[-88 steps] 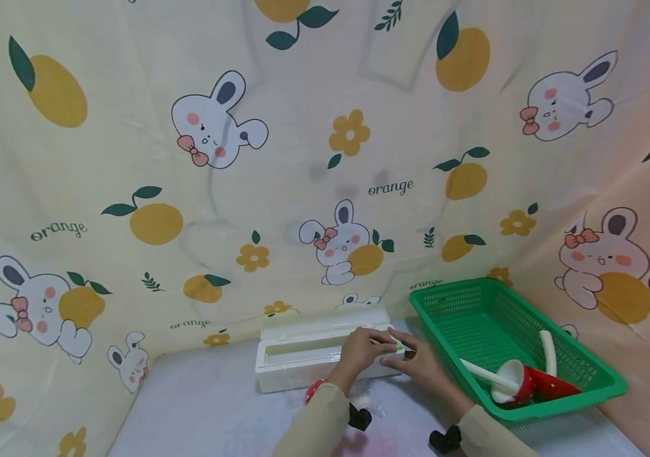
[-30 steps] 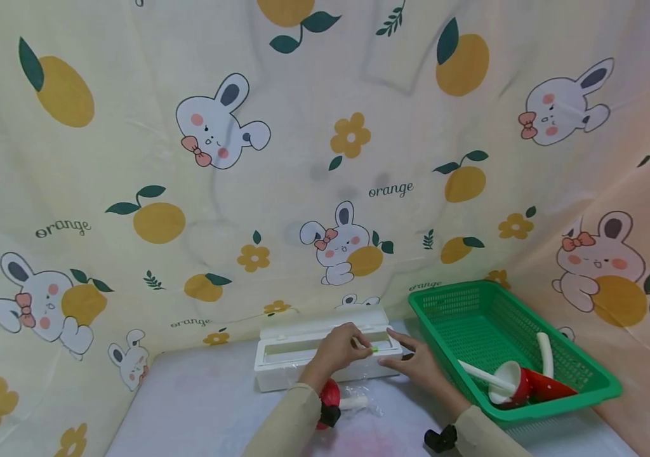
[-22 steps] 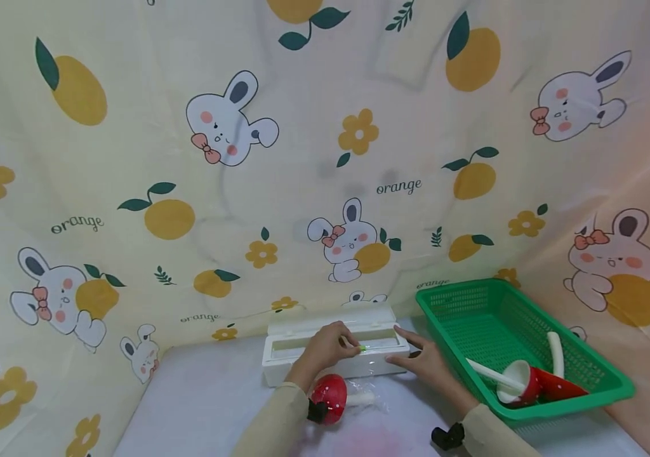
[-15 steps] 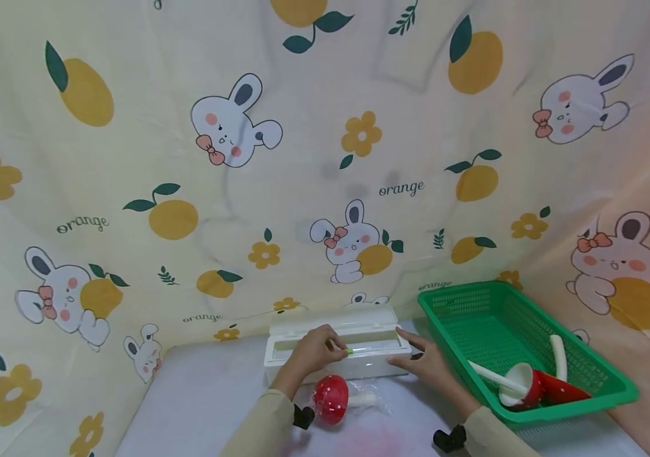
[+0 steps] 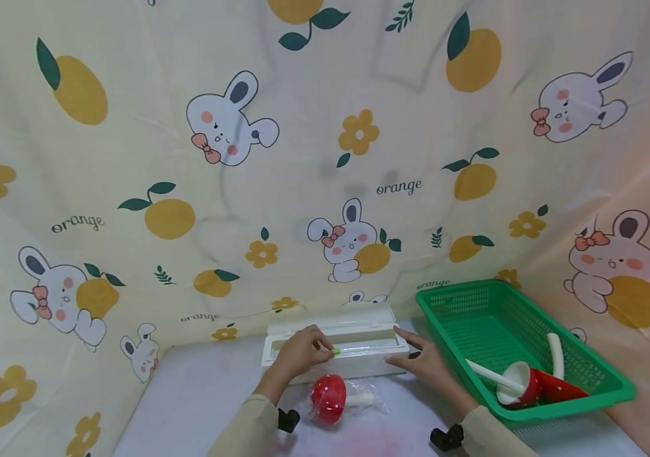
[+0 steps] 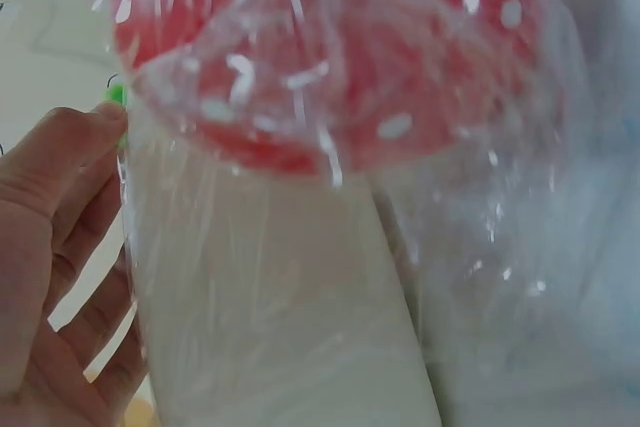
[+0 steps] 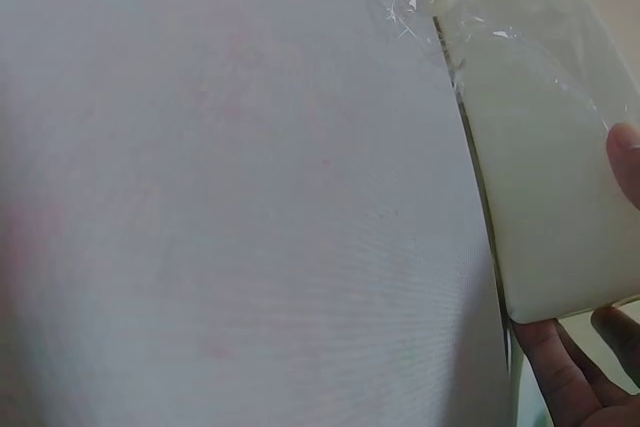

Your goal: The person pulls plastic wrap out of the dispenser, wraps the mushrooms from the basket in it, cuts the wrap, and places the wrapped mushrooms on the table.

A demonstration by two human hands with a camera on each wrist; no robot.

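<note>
A long white cling film dispenser box [image 5: 353, 366] stands with its lid raised. Between thumb and fingertips, my left hand [image 5: 298, 354] pinches a small green slide cutter [image 5: 336, 351] at the box's front edge. My right hand [image 5: 430, 368] grips the box's right end; in the right wrist view its thumb presses the front face of the box [image 7: 550, 197] and other fingers [image 7: 560, 372] lie against the end. Just in front is a toy mushroom with a white-spotted red cap [image 5: 329, 400] and white stem [image 5: 359, 399], under crinkled clear film [image 6: 490, 237].
On the right a green plastic basket [image 5: 456, 355] holds a red-and-white cup-shaped piece [image 5: 513, 384], a red spotted cone [image 5: 559, 386] and white sticks. A patterned cloth wall [image 5: 279, 209] rises behind the white table [image 5: 199, 393].
From the box's right end, my left hand has slid the green cutter leftward along the front edge. The wrapped mushroom has come out from behind the left forearm. My right hand stays put.
</note>
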